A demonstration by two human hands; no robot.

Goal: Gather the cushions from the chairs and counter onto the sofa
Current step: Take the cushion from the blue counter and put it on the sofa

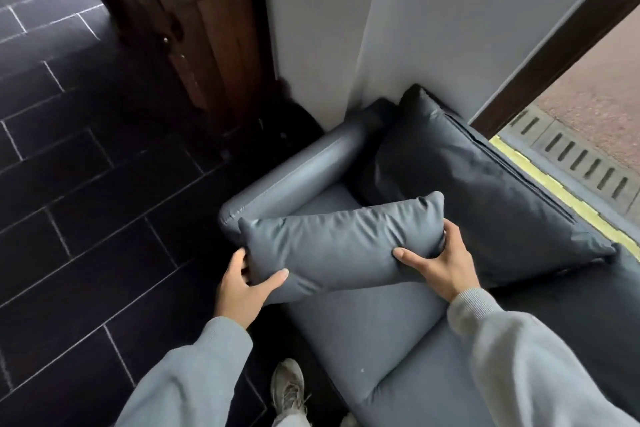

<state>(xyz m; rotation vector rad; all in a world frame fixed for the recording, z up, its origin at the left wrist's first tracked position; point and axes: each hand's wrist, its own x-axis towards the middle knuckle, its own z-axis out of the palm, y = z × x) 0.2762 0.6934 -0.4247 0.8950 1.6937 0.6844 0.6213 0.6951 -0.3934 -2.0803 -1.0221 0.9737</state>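
I hold a small grey cushion point(341, 243) by both ends, above the seat of the grey sofa point(374, 329) close to its rolled armrest point(294, 180). My left hand point(242, 288) grips the cushion's lower left corner, thumb on top. My right hand point(440, 263) grips its right end. A larger dark cushion point(478, 198) leans against the sofa's back in the corner, just behind the small one.
A white wall point(346, 28) stands behind the armrest. A dark wooden cabinet point(194, 28) is at the upper left. Black tiled floor point(86, 166) lies to the left. My shoe point(287, 388) stands by the sofa's front. A window frame point(554, 55) runs behind the sofa.
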